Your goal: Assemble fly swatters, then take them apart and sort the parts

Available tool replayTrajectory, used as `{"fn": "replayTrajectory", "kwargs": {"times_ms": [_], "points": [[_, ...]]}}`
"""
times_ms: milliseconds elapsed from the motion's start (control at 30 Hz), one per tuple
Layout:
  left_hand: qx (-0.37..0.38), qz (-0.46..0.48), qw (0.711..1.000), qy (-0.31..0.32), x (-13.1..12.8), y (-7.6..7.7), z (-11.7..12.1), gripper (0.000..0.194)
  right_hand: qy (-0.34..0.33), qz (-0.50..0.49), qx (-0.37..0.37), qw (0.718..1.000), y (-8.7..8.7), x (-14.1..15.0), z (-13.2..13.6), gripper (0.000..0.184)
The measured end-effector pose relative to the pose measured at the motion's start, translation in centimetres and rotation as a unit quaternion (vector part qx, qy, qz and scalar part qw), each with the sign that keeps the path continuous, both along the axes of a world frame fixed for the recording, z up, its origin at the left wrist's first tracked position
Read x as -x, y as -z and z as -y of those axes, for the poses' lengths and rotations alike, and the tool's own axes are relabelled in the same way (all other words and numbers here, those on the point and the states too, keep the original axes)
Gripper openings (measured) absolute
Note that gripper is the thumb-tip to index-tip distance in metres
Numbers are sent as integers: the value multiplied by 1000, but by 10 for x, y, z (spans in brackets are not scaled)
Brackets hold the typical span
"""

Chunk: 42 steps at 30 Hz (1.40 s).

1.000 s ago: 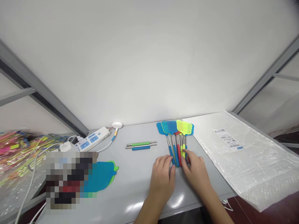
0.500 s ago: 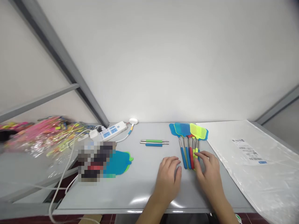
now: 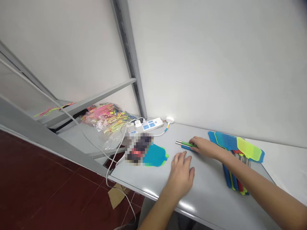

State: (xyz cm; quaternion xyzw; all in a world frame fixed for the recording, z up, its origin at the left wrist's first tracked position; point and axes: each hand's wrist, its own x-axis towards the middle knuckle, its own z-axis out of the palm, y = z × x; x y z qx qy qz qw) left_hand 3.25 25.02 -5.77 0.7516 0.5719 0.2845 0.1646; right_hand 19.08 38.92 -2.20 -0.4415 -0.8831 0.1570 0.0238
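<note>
My right hand [image 3: 203, 147] reaches left across the grey table [image 3: 211, 201], its fingers curled over two thin metal rods with a green and a blue grip [image 3: 184, 144]. Only the rods' left ends show. Flat on the table in front of me lies my left hand [image 3: 182, 172], fingers spread, holding nothing. A bundle of fly swatters [image 3: 240, 150] with blue and yellow heads lies to the right, partly hidden under my right forearm. Loose blue and green swatter heads [image 3: 157, 155] lie to the left of my left hand.
A white power strip [image 3: 148, 124] with plugs and white cables sits at the back left, beside a blurred patch [image 3: 138, 148]. A clear bag of colourful swatters [image 3: 105, 116] lies on a lower shelf. A grey frame post [image 3: 129, 64] rises behind. Cardboard [image 3: 116, 195] lies on the red floor.
My view has swung left. My right hand left the swatter bundle's handles and moved left onto the two rods. My left hand drew away from the bundle and lies flat.
</note>
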Motion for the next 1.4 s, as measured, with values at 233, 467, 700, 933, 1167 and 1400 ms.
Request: {"fn": "replayTrajectory", "kwargs": {"times_ms": [233, 467, 700, 933, 1167, 1400], "points": [[47, -48, 998, 3, 0, -5, -19, 52, -16, -44, 98, 994, 6, 8, -4, 27], [13, -131, 991, -7, 2, 2, -24, 45, 9, -52, 81, 995, 11, 4, -7, 32], [0, -184, 983, -5, 5, -4, -41, 44, -21, -51, 14, 998, 16, -7, -4, 29], [-25, -171, 985, 14, 10, -3, -31, 29, -43, -50, -81, 995, 13, 0, 18, 18], [-39, -141, 989, 17, 11, 2, 3, 5, -40, -18, -129, 991, 19, 14, 33, 14], [-31, 69, 997, -27, 30, -4, 33, 20, -3, -51, -90, 995, -4, 3, 56, 20]]}}
